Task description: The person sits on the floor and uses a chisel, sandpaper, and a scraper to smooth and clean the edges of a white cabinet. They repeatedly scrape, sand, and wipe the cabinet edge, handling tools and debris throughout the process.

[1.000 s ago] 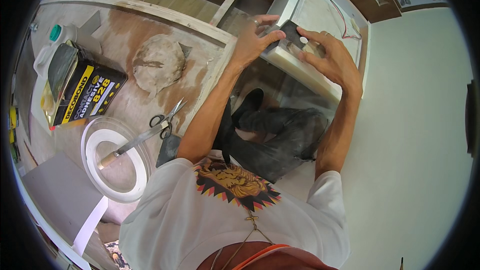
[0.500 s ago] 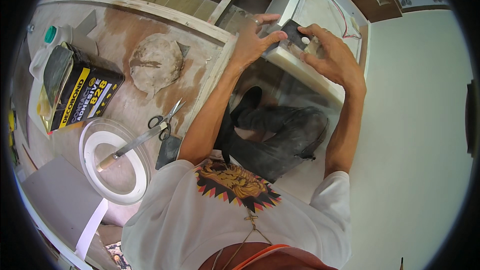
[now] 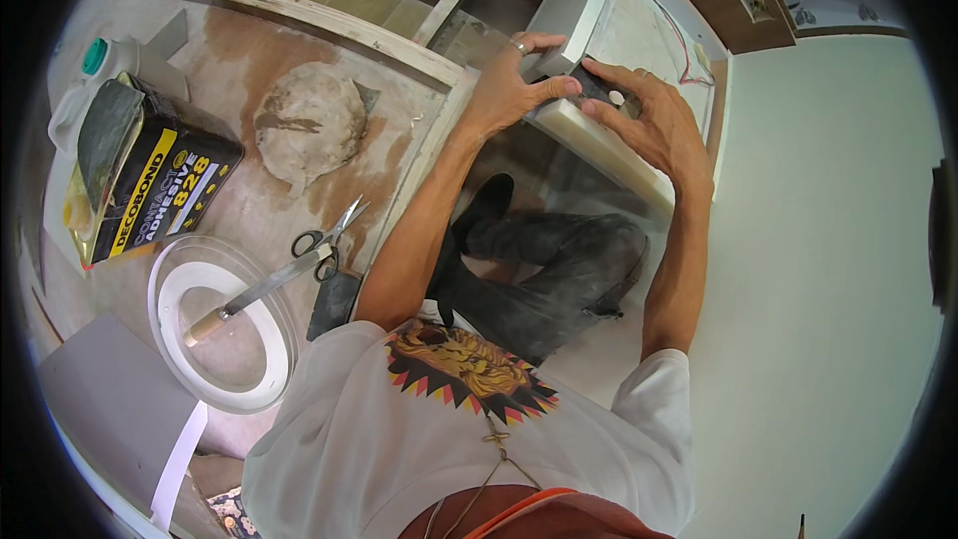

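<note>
In front of me is a white box frame [image 3: 589, 2] with a pale cream front edge [image 3: 609, 148]. A dark flat piece [image 3: 596, 86] lies across its near left corner, bearing a small white round spot. My left hand [image 3: 507, 90] grips this corner, with its fingers behind the side panel and its thumb at the dark piece's left end. Over the dark piece bends my right hand [image 3: 654, 118], fingertips at its far edge and thumb at the near edge. The right palm and fingers hide much of the piece.
On the dusty board at left stand a black adhesive can [image 3: 165, 175] and a white jug [image 3: 150, 65] with a green cap. Nearby lie scissors [image 3: 321, 250], a wooden-handled blade [image 3: 249, 294] on a clear round lid [image 3: 158, 299], and a dusty round lump [image 3: 309, 125]. A pale wall [image 3: 818, 269] rises at right.
My right hand has slid left along the edge toward my left thumb and now covers more of the dark piece. My left hand stays at the corner.
</note>
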Demonstrator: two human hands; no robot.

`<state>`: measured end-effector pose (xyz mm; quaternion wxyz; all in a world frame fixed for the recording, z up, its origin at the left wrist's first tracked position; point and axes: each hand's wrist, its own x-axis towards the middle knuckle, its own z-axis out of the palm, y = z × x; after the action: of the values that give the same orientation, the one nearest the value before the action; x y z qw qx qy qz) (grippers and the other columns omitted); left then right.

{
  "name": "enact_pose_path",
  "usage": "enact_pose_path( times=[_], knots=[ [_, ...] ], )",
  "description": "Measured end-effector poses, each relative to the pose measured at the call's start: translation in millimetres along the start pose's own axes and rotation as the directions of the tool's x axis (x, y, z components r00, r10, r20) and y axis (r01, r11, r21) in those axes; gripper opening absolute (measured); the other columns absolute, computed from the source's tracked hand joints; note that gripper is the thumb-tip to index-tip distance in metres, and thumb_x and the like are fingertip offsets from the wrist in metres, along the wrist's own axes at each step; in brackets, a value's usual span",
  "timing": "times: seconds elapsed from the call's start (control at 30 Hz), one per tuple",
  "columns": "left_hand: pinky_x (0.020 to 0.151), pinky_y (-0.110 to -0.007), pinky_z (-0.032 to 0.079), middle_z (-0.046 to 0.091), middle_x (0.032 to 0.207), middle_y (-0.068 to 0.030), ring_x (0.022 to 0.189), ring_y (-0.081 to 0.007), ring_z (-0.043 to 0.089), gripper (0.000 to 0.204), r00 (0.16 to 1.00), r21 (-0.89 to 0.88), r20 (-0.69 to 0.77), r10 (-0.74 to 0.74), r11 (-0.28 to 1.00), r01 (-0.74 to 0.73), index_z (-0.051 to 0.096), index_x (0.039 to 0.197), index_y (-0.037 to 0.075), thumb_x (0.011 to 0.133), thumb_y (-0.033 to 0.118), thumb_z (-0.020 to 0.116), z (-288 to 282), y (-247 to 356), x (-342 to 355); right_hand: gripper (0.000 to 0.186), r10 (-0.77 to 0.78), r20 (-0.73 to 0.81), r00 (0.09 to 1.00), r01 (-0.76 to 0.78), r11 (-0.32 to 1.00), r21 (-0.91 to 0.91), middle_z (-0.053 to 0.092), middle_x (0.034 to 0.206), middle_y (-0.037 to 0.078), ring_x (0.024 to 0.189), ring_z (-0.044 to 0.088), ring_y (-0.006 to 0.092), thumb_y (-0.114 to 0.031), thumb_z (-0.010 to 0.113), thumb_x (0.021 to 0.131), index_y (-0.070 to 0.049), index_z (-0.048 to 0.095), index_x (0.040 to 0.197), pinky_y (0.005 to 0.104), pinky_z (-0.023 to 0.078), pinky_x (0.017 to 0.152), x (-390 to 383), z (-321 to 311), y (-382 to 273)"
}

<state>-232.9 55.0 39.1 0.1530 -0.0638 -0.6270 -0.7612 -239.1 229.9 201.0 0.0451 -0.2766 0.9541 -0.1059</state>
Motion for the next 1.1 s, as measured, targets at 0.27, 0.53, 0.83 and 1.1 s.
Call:
enact_pose_path(
  times=[0.27,0.53,0.83,1.1],
  knots=[
    [0.105,-0.039,0.046,0.065,0.125,-0.0161,0.120,-0.0285,0.060,0.065,0.998,-0.038,-0.058,-0.004,0.999,0.002,0.069,0.123,0.001,0.077,0.042,0.089,5,-3,3,0.051,0.017,0.007,1.000,-0.017,0.998,-0.067,0.069,0.086,0.019,0.085,0.066,0.0361,-0.048,0.075,0.085,-0.021,0.074,0.128,0.0453,0.050,0.078,14,-2,-4],
    [0.102,-0.039,0.048,0.067,0.124,-0.0157,0.117,-0.0283,0.063,0.062,0.997,-0.058,-0.082,-0.013,0.998,0.009,0.070,0.122,0.001,0.078,0.040,0.089,7,-6,3,0.049,0.024,-0.011,1.000,-0.024,0.996,-0.091,0.067,0.084,0.018,0.084,0.066,0.0349,-0.046,0.075,0.086,-0.021,0.074,0.128,0.0450,0.050,0.077,10,-5,-14],
    [0.106,-0.034,0.045,0.067,0.126,-0.0095,0.121,-0.0208,0.061,0.052,0.996,-0.009,-0.034,-0.080,0.997,0.080,0.069,0.130,0.008,0.086,0.029,0.084,5,-1,3,0.048,0.029,-0.025,0.999,-0.031,0.997,-0.068,0.066,0.084,0.016,0.082,0.066,0.0343,-0.044,0.076,0.086,-0.022,0.074,0.128,0.0447,0.050,0.077,13,-4,-13],
    [0.101,-0.037,0.049,0.068,0.122,-0.0138,0.116,-0.0262,0.064,0.056,0.996,-0.055,-0.085,-0.043,0.998,0.038,0.072,0.121,0.003,0.080,0.037,0.088,8,-3,2,0.047,-0.006,-0.057,0.998,0.001,0.996,-0.089,0.065,0.083,0.015,0.081,0.066,0.0343,-0.044,0.076,0.086,-0.023,0.074,0.127,0.0440,0.051,0.077,10,-1,-8]
  ],
)
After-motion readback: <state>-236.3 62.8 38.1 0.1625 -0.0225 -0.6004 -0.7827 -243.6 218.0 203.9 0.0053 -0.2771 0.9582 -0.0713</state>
